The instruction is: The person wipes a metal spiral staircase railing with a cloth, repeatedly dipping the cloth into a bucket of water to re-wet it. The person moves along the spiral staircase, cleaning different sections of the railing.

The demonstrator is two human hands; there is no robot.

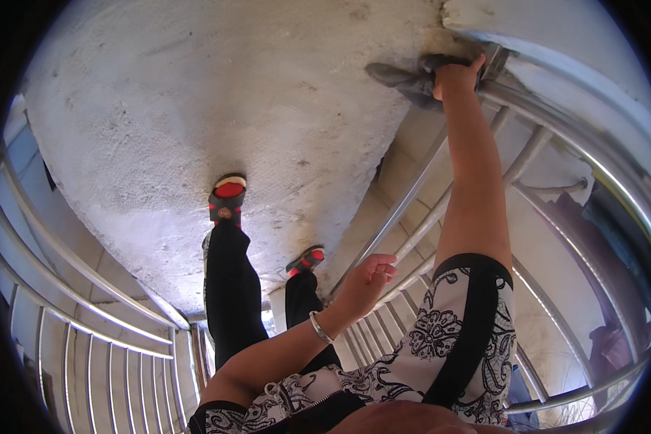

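My right hand (pixel 458 76) stretches far forward at the upper right and grips a dark grey cloth (pixel 399 76) against the upper end of a metal stair railing (pixel 561 127). Part of the cloth hangs out to the left of the hand, over the edge of the concrete. Close to my body, my left hand (pixel 374 274) hovers above the inner railing bars with its fingers loosely curled and nothing visible in it. A silver-coloured bangle (pixel 320 327) circles the left wrist.
Pale rough concrete (pixel 195 97) lies under my feet, which wear dark sandals (pixel 227 206) over red socks. A second metal railing (pixel 87 282) curves along the left. Purple cloth (pixel 586 233) hangs beyond the bars at the right, and there is a drop beside the concrete edge.
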